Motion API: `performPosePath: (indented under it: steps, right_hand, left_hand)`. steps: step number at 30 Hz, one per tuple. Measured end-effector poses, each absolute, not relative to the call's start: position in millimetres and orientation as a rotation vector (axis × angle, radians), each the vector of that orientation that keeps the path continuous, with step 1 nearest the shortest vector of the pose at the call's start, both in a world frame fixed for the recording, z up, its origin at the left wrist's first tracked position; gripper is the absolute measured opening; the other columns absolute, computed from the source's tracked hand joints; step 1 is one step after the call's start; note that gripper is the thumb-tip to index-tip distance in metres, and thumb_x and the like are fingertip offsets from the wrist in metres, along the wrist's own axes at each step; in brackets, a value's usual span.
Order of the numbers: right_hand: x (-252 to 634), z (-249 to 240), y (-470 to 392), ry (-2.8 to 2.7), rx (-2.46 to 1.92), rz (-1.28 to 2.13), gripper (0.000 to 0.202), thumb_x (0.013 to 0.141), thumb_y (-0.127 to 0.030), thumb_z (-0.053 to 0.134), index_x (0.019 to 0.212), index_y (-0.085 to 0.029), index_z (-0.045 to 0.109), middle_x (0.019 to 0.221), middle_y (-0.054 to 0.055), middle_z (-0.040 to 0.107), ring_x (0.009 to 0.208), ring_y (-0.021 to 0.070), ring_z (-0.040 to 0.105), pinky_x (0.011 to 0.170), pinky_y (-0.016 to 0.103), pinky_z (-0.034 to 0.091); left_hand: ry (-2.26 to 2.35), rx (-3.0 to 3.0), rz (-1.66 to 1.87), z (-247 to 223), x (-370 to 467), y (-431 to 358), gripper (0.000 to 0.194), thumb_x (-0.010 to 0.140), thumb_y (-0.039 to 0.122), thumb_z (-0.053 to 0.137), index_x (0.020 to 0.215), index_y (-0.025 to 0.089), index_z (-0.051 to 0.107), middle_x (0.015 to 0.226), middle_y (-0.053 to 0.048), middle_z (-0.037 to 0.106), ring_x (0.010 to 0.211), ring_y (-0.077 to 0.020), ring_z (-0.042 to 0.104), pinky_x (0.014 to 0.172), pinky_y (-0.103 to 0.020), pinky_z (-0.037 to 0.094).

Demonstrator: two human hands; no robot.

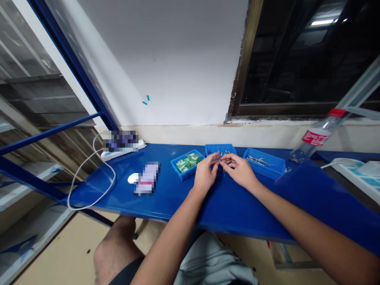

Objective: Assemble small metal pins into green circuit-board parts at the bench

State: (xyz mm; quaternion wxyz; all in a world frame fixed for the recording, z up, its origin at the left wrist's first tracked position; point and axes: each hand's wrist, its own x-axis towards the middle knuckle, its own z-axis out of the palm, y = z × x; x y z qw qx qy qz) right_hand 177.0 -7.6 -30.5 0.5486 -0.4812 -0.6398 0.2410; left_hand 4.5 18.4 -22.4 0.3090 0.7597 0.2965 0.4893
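Note:
My left hand [206, 171] and my right hand [237, 169] meet over the blue table, fingertips pinched close together. Something small and thin shows between them, too small to make out. Just behind my fingers stands a blue bin [212, 149] with small metallic pieces, partly hidden by my hands. To the left of my left hand, another blue bin [181, 177] holds several green, shiny flat pieces [189, 162]. Beyond my right hand, a third blue bin [273, 171] contains thin metal rods [257, 160].
On the left of the table [124, 206] lie a blurred phone-like item [147, 178], a white round object [133, 179] and a white cable [86, 207]. A power strip [124, 151] sits behind them. A red-capped plastic bottle [316, 137] stands at the right, near another white strip [353, 174].

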Motion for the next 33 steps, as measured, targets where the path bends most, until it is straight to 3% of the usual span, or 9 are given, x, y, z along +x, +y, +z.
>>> performPosePath:
  steps: [5,8,11,16,22,28,33]
  right_hand:
    - [179.5,-33.2,-6.2,-1.583,-1.166,0.422,0.016,0.092,-0.030,0.068,0.105,-0.022,0.071,0.101,0.008,0.072,0.087,0.0213,0.072,0.074,0.035,0.063]
    - [180.0,-31.7,-6.6,-1.614,-1.186,0.367,0.018,0.091,-0.027,0.066,0.107,-0.021,0.073,0.102,0.008,0.071,0.084,0.0202,0.070,0.072,0.034,0.062]
    - [179.7,-28.6,-8.1,-1.609,-1.197,0.374,0.021,0.090,-0.024,0.064,0.107,-0.022,0.076,0.100,0.007,0.070,0.081,0.0190,0.070,0.070,0.032,0.061]
    - [179.2,-25.9,-10.7,-1.585,-1.159,0.427,0.018,0.090,-0.025,0.065,0.104,-0.023,0.075,0.106,0.006,0.071,0.079,0.0174,0.071,0.071,0.032,0.061]
    - [177.5,-26.9,-10.8,-1.601,-1.134,0.434,0.015,0.093,-0.029,0.065,0.103,-0.023,0.074,0.109,0.008,0.074,0.090,0.0211,0.074,0.078,0.035,0.063]
    - [178.1,-29.9,-8.5,-1.529,-1.199,0.538,0.019,0.093,-0.039,0.069,0.101,-0.022,0.072,0.100,0.008,0.077,0.084,0.0222,0.075,0.075,0.037,0.063]
    - [177.6,-34.4,-5.7,-1.496,-1.175,0.608,0.020,0.087,-0.037,0.074,0.099,-0.022,0.070,0.094,0.007,0.075,0.083,0.0215,0.072,0.073,0.036,0.062]
  left_hand:
    - [0.701,2.067,1.228,-23.2,4.7,15.7,0.073,0.093,0.001,0.052,0.161,0.024,0.038,0.150,-0.012,0.063,0.120,-0.0220,0.075,0.109,-0.038,0.060]
    - [0.687,2.070,1.214,-20.9,5.5,12.5,0.074,0.095,0.003,0.052,0.163,0.025,0.034,0.154,-0.012,0.060,0.120,-0.0219,0.075,0.109,-0.037,0.059]
    - [0.780,1.997,1.255,-17.6,6.2,10.0,0.055,0.100,0.017,0.058,0.154,0.021,0.048,0.146,-0.013,0.067,0.116,-0.0233,0.077,0.105,-0.038,0.061]
    - [0.885,1.979,1.193,-16.4,5.4,10.6,0.027,0.102,0.034,0.064,0.121,0.019,0.075,0.116,-0.009,0.081,0.104,-0.0247,0.080,0.097,-0.036,0.064]
    - [0.934,1.966,1.196,-20.1,3.3,14.9,0.023,0.100,0.023,0.066,0.118,0.018,0.078,0.115,-0.008,0.082,0.097,-0.0223,0.081,0.092,-0.034,0.065]
    - [0.960,2.045,1.184,-21.5,2.0,16.6,0.018,0.094,0.012,0.069,0.106,0.020,0.081,0.105,-0.006,0.084,0.092,-0.0210,0.081,0.092,-0.036,0.065]
    - [0.947,1.962,1.216,-22.9,2.2,17.7,0.030,0.091,0.003,0.067,0.115,0.018,0.075,0.110,-0.008,0.083,0.101,-0.0208,0.081,0.098,-0.038,0.064]
